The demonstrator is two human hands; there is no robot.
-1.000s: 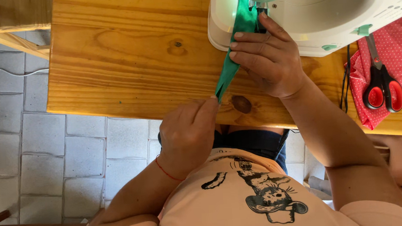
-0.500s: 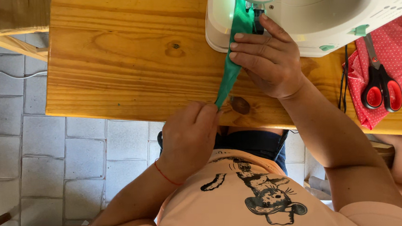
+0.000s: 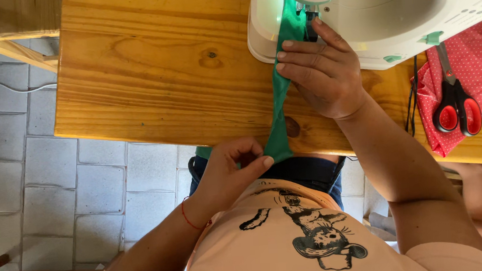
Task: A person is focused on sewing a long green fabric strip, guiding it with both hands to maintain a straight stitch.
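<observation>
two hands: both on one green fabric strip [image 3: 278, 109] at the edge of a wooden table [image 3: 150, 74]
left hand [image 3: 229, 173]: below the table edge, thumb and forefinger pinched on the strip's lower end, other fingers curled in; a thin red band sits on the wrist
right hand [image 3: 322, 74]: palm down on the table, fingers straight and close together, pressing the strip flat just in front of the machine's needle area
green fabric strip: runs from under the sewing machine [image 3: 369, 11], down across the table top, over the edge and into the left hand's pinch; narrow and folded lengthwise
sewing machine: white with pale green knobs, standing at the far side of the table, lit around the needle
scissors [image 3: 455, 104]: red handles, lying shut on a red dotted cloth [image 3: 476, 71], to the right of the right forearm, well apart from both hands
floor [image 3: 37, 169]: grey paving tiles to the left, under the table
</observation>
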